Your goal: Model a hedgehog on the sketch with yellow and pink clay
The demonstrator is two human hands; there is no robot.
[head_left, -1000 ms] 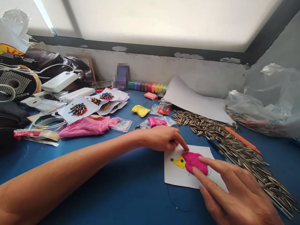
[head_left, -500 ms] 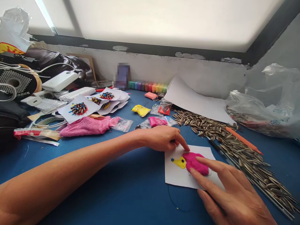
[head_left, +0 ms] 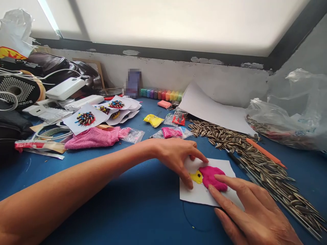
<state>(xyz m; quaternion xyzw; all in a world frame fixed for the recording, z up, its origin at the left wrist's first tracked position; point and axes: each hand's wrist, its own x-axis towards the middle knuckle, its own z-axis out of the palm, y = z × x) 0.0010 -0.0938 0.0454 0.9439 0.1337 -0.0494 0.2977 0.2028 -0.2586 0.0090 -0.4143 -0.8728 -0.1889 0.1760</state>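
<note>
On a white paper card (head_left: 189, 195) lies a flat hedgehog picture made of clay. Its body is magenta clay (head_left: 211, 175), and its face is yellow clay (head_left: 196, 177) with a dark eye. My left hand (head_left: 178, 154) reaches across from the left with thumb and index finger spread. The thumb rests on the card by the snout and covers the nose; the index fingertip is at the card's far side, just above the body. My right hand (head_left: 255, 204) comes from the lower right, fingers apart, with its fingertips touching the magenta clay.
Sunflower seeds (head_left: 230, 139) spread along the right, with an orange stick (head_left: 265, 153) and a dark pen (head_left: 235, 160) among them. Behind lie bags of yellow clay (head_left: 153, 120) and magenta clay (head_left: 172, 132). Finished seed cards (head_left: 87, 119) and a pink cloth (head_left: 93, 137) are left.
My left thumb has come out and down onto the card beside the snout, hiding the blue nose. My right hand has barely shifted on the magenta clay.
</note>
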